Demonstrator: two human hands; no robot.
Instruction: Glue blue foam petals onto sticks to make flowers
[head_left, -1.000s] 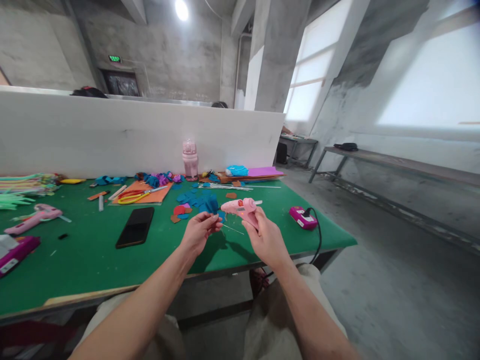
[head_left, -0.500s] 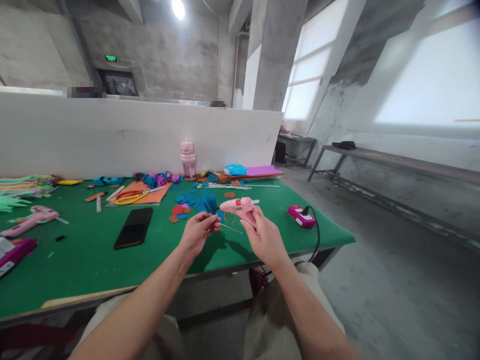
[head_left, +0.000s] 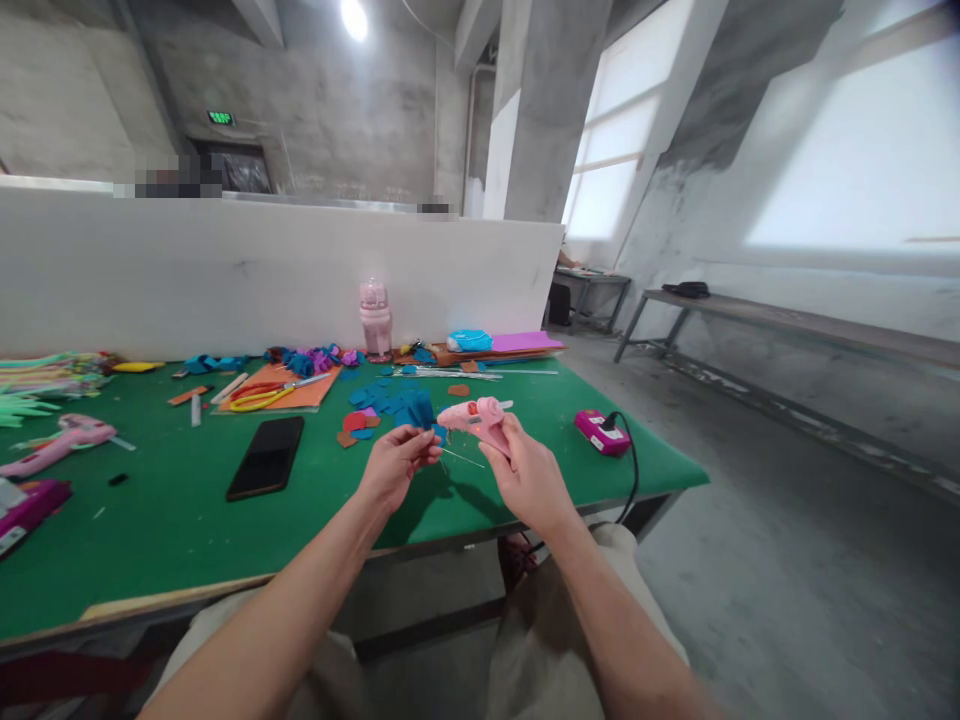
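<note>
Between the closed fingertips of my left hand [head_left: 397, 465] is a blue flower-like piece [head_left: 420, 408] on a thin wire stem [head_left: 463, 456]. The stem slants out below, to the right of the fingers. My right hand [head_left: 532, 475] wraps round the grip of a pink hot glue gun [head_left: 474, 415]. Its nozzle points left, close beside the blue piece; whether they touch I cannot tell. A short clear glue stick pokes from the gun's back end. Blue felt-like petals [head_left: 381, 400] lie behind my left hand, with red and brown pieces [head_left: 355, 422] beside them.
On the green tabletop [head_left: 180, 540] lie a black phone [head_left: 266, 458], yellow-handled pliers [head_left: 262, 400] and a second pink glue gun [head_left: 64, 443]. A magenta power box [head_left: 602, 432] with a black cable is at the right. A pink bottle [head_left: 376, 320] stands by the white partition [head_left: 300, 270].
The glue gun has shifted very slightly left at its back end. Both hands keep their holds, and the things on the table stay where they were.
</note>
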